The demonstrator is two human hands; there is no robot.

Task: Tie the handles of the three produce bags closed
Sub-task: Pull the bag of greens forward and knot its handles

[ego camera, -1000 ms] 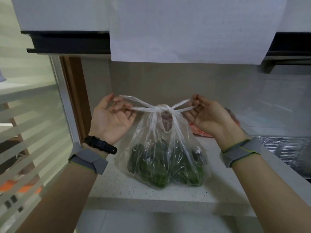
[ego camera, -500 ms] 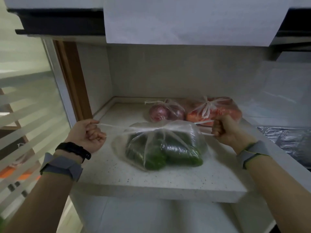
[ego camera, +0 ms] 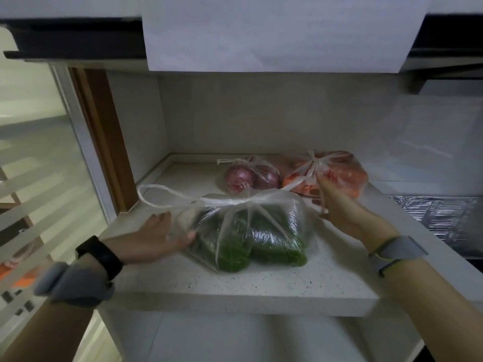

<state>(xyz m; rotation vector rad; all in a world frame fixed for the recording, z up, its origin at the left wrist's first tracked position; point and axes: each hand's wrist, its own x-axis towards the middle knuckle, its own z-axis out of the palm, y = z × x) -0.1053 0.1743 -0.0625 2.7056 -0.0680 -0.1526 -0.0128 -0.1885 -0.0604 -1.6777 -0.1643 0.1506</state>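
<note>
Left hand (ego camera: 159, 237) presses pepper bag (ego camera: 264, 239) with straight fingers (ego camera: 183, 239).

dim soft light, motion blur lower left, wide-angle bending

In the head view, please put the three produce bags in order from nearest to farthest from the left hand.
1. green bag: front centre of the counter; the left hand touches its left side.
2. onion bag: behind the green bag, at the back in the middle.
3. orange bag: back right, beside the onion bag.
</note>
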